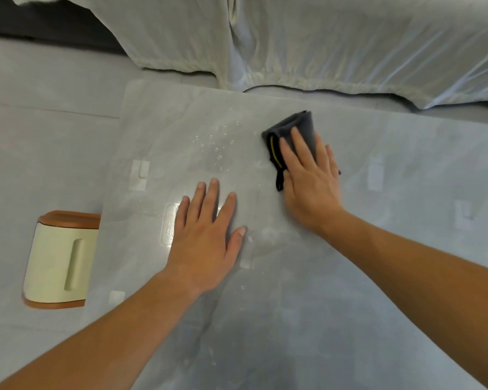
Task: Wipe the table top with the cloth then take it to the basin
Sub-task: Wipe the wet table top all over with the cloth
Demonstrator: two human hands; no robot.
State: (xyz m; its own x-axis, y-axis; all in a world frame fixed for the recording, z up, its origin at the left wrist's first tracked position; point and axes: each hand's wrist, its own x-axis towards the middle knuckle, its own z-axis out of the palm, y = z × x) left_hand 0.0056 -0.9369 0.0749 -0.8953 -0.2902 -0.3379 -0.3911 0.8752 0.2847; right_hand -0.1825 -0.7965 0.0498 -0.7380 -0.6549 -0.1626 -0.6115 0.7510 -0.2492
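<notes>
Dark grey folded cloth with a yellow stripe [292,136] lies on the clear glossy surface [350,277], pressed flat under the open right hand [310,181], no grip closed. Left hand [206,235] rests flat, fingers spread. Water droplets [217,142], seemingly, sit beside the cloth.

Premises: a home, most likely a bedroom or living area. Evidence: pale rumpled bedding [321,46] hangs across the 12 o'clock side; a glossy grey table top [350,277] stands just before it over grey floor tiles [40,136]; 1 cream container with brown rims [59,260] sits at 9 o'clock.
</notes>
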